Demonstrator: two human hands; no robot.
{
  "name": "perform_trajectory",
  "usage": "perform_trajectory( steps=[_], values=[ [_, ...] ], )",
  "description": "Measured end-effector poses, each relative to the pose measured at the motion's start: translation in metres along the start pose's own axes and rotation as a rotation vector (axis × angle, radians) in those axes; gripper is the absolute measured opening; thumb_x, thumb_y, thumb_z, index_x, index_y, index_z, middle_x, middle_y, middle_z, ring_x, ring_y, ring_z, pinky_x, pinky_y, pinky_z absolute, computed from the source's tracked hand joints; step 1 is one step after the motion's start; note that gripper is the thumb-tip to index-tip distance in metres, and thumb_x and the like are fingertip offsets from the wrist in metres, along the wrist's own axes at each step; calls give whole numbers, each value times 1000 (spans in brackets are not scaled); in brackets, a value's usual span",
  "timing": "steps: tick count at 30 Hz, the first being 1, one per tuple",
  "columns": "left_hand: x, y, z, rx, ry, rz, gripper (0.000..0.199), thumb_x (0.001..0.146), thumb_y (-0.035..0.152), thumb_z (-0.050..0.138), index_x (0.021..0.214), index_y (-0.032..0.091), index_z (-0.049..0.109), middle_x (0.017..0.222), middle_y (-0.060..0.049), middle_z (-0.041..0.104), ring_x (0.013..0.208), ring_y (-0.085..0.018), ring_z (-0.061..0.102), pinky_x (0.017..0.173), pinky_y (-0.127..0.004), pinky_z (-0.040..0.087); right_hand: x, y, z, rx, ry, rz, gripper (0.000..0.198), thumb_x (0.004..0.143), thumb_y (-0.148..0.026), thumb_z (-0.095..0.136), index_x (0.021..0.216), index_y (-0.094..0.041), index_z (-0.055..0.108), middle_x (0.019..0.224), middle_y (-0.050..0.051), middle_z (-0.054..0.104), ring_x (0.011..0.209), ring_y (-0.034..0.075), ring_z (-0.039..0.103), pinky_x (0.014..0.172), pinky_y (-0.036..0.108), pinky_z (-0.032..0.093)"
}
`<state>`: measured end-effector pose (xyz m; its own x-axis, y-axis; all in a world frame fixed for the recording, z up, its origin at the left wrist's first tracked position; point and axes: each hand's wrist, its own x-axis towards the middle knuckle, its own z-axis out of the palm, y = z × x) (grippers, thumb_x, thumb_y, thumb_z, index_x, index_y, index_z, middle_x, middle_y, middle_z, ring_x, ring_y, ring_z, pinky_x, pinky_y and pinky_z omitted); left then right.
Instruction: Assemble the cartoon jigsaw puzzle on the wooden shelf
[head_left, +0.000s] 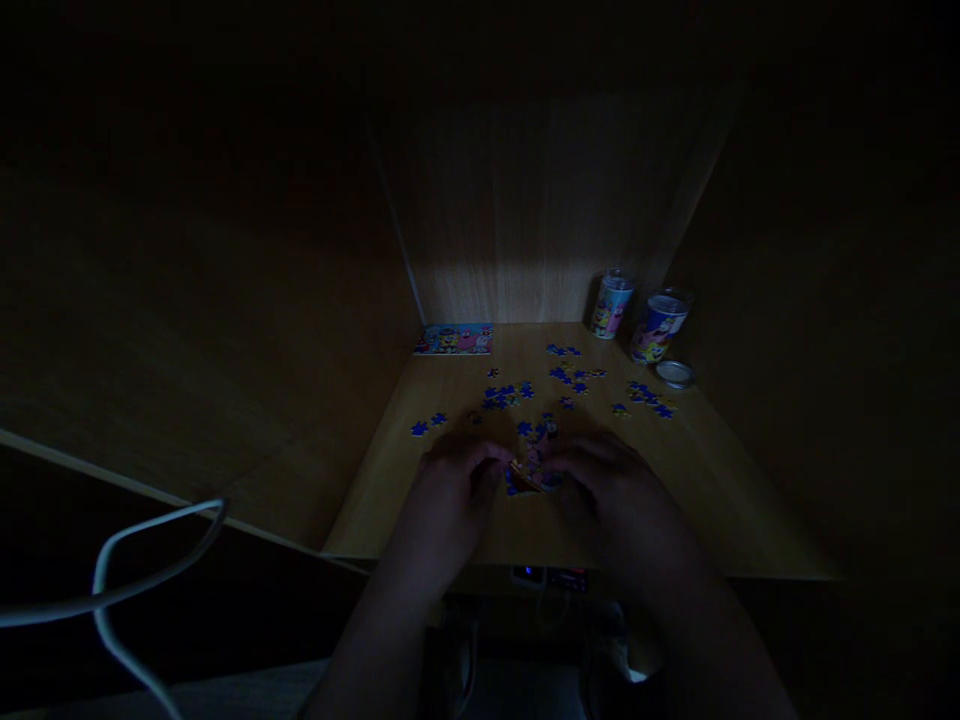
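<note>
A partly joined jigsaw puzzle lies near the front of the wooden board, with blue, pink and brown areas showing. My left hand is closed at its left side, thumb and forefinger pinching a puzzle piece there. From the other side, my right hand has its curled fingers on the joined pieces' right edge; darkness hides exactly what they grip. Just beyond the hands lie loose blue and yellow puzzle pieces. Two more blue pieces rest to the left.
Against the back wall lies a cartoon picture card. Two printed cans stand at the back right, with a round lid beside them. Further pieces lie at right. Wooden panels enclose the board, and a white cable loops at lower left.
</note>
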<state>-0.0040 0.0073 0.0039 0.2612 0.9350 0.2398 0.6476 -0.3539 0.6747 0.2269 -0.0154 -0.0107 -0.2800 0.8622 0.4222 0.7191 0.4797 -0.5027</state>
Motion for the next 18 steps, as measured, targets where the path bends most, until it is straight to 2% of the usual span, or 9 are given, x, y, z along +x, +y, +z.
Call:
perform_trajectory(
  steps=[13,16,18],
  values=[
    [0,7,1,72,23,98,25,103,10,60,106,26,79,110,-4,82,109,-26,76,97,-42,59,0,0,0,-14,5,-14,33,99,-7,61,113,-28,83,125,4,82,117,26,74,106,49,61],
    [-1,7,-8,77,85,122,32,100,5,56,111,25,78,114,-5,80,111,-25,75,101,-43,60,0,0,0,-5,10,-16,34,99,-8,61,114,-28,83,125,4,82,115,26,75,106,50,61],
    [-3,1,-19,136,163,99,44,91,-2,53,116,24,77,120,-6,79,116,-27,73,105,-44,60,0,-1,0,3,14,-10,33,100,-9,61,115,-28,83,124,5,82,116,26,75,108,51,61]
  ],
)
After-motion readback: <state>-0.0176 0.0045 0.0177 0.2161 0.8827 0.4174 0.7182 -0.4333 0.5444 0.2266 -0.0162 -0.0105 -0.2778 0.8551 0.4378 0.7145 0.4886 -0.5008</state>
